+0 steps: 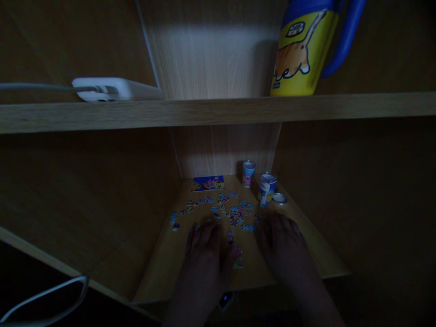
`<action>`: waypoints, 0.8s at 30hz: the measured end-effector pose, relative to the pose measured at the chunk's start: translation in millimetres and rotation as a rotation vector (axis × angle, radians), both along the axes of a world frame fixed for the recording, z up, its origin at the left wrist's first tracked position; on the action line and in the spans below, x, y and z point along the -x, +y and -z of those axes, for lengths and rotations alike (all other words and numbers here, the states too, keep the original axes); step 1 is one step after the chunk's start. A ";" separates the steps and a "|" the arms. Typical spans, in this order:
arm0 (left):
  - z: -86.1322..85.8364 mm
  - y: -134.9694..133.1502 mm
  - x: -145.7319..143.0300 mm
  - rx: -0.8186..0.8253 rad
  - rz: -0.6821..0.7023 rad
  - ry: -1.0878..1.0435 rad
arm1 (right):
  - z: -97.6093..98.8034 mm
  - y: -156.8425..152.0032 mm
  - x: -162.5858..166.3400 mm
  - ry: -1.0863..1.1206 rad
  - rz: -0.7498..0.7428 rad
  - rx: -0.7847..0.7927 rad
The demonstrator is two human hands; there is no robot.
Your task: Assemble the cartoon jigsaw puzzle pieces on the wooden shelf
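Several small jigsaw pieces (231, 211) lie scattered on a dim wooden desk (170, 263). My left hand (204, 252) rests palm down on the desk with fingers stretched toward the pieces. Its thumb lies next to a few joined pieces (235, 254). My right hand (281, 243) lies flat to the right, fingertips at the edge of the scattered pieces. A colourful reference picture (208, 183) lies at the back of the desk.
Two small printed tubes (248, 173) (267, 188) stand at the back right, with a round lid (279, 198) beside them. A shelf (218, 111) above holds a white power adapter (112, 88) and a yellow and blue jug (303, 50). A cable (44, 295) loops at lower left.
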State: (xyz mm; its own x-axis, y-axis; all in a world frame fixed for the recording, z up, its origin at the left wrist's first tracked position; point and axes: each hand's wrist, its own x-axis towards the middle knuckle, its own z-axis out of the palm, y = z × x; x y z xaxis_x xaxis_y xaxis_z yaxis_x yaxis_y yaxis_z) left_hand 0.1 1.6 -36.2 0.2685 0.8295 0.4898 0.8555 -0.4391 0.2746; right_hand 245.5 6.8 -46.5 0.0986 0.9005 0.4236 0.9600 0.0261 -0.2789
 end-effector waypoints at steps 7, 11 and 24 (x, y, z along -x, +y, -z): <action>0.3 2.1 1.4 0.007 0.006 0.014 | 7.0 2.0 -3.0 0.009 -0.054 -0.087; 0.1 3.6 3.0 0.012 0.018 0.004 | 14.0 2.7 -7.4 0.051 -0.023 -0.181; -6.7 6.2 5.4 0.001 0.042 -0.039 | -3.7 -6.2 -3.4 0.034 0.068 -0.081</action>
State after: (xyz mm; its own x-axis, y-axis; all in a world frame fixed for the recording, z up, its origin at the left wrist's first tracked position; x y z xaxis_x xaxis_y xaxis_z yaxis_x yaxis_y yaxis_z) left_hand -5.3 7.7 -29.4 0.2841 0.8182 0.4999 0.8250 -0.4742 0.3075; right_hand 249.0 0.6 -42.8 0.1733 0.8540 0.4905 0.9504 -0.0144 -0.3106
